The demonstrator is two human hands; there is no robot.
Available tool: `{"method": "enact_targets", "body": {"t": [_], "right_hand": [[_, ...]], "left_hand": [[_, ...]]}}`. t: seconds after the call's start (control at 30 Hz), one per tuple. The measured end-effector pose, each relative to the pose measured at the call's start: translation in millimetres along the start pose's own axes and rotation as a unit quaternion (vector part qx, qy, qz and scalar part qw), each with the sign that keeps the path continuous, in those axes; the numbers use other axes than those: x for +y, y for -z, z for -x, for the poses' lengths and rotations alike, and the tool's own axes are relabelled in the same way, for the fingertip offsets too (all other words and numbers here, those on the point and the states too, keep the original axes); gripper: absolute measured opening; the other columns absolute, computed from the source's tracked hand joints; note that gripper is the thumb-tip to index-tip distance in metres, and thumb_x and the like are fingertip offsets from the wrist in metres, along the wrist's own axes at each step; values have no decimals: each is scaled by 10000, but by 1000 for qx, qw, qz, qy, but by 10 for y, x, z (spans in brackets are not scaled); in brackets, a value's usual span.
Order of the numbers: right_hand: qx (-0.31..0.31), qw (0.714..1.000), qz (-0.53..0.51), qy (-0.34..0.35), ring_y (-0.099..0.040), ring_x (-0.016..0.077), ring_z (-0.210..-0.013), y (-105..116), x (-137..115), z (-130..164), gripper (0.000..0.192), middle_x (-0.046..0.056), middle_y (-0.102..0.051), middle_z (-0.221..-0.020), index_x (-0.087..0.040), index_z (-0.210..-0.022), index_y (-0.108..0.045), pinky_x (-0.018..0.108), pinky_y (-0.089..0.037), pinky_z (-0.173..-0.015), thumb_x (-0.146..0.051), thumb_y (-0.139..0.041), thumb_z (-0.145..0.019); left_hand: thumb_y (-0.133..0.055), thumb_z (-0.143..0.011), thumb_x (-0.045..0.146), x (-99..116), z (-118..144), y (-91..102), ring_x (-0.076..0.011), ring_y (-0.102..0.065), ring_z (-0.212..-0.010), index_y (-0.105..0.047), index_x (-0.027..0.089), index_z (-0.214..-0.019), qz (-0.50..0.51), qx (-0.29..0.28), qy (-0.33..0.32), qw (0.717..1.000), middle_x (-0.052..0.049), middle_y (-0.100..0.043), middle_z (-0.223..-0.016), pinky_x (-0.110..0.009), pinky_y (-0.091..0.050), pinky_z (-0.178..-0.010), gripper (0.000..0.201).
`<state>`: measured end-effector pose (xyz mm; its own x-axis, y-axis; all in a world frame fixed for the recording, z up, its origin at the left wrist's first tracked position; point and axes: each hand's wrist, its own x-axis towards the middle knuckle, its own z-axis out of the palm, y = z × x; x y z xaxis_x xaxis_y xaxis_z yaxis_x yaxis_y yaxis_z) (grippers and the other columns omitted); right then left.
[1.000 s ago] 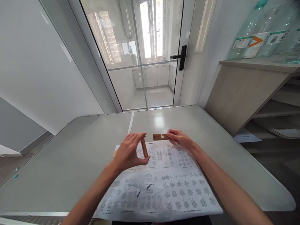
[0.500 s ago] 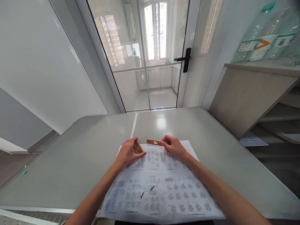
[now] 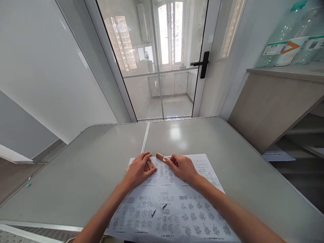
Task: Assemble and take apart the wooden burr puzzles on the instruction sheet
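Since a second earlier, both hands had sunk from mid-air onto the printed sheet (image 3: pixel 174 202) on the grey table (image 3: pixel 76 175). The left hand (image 3: pixel 138 169) rested there, fingers curled over a notched wooden piece (image 3: pixel 150 164). The right hand (image 3: pixel 182 166) pinched a second wooden piece (image 3: pixel 160 157) at the sheet's far edge.
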<state>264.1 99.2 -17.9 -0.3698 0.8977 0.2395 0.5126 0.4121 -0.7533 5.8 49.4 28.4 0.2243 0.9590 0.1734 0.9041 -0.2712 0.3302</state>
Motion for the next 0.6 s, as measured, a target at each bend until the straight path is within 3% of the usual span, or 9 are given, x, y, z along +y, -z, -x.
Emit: {"method": "enact_targets", "body": {"t": [0.17,0.3,0.37,0.43,0.53,0.6], "right_hand": [[-5,998,51,43,-659,191,-752,-77,-62,37,375,46,-723,-916,-227,-903,-683,307,-419,-695,-465,-485,-1114],[-13,994,80,68,-691,202,-833,-127,-47,40,280,62,-717,-1019,-228,-1057,-706,310,-470,-742,-377,-477,-1118],[-16,993,91,74,-700,213,-877,-138,-25,38,251,73,-714,-1064,-234,-1155,-700,316,-495,-765,-341,-477,-1110],[-21,992,98,79,-702,217,-892,-134,-11,41,248,81,-710,-1097,-239,-1214,-692,325,-514,-781,-322,-490,-1097],[-44,989,99,100,-703,217,-919,-105,-18,56,246,78,-703,-1148,-254,-1257,-694,336,-535,-817,-323,-576,-1053],[-68,986,94,121,-701,223,-933,-82,-36,72,288,78,-696,-1173,-265,-1285,-696,347,-543,-828,-327,-654,-1006]], "left_hand": [[-712,-971,383,152,304,18,-367,-546,-1435,-558,272,-1459,-47,74,-37,996,-140,-521,-1595,-594,-480,-1177,523],[-636,-1014,321,236,689,0,-328,-558,-1418,-588,323,-1416,-24,129,-60,989,-103,-582,-1513,-534,-507,-1163,405],[-635,-1010,359,200,884,13,-316,-641,-1293,-637,328,-1367,-1,146,-24,989,-99,-645,-1399,-488,-560,-1092,358],[-625,-1008,435,117,1045,56,-271,-719,-1029,-694,302,-1284,34,151,51,987,-104,-684,-1271,-415,-619,-936,314],[-602,-985,564,-38,1192,170,-172,-606,-628,-733,264,-1208,98,119,153,976,-55,-695,-997,-313,-584,-646,396],[-629,-932,643,-122,1234,255,-166,-558,-574,-754,244,-1171,129,119,209,962,-21,-673,-839,-291,-545,-593,482]]}}
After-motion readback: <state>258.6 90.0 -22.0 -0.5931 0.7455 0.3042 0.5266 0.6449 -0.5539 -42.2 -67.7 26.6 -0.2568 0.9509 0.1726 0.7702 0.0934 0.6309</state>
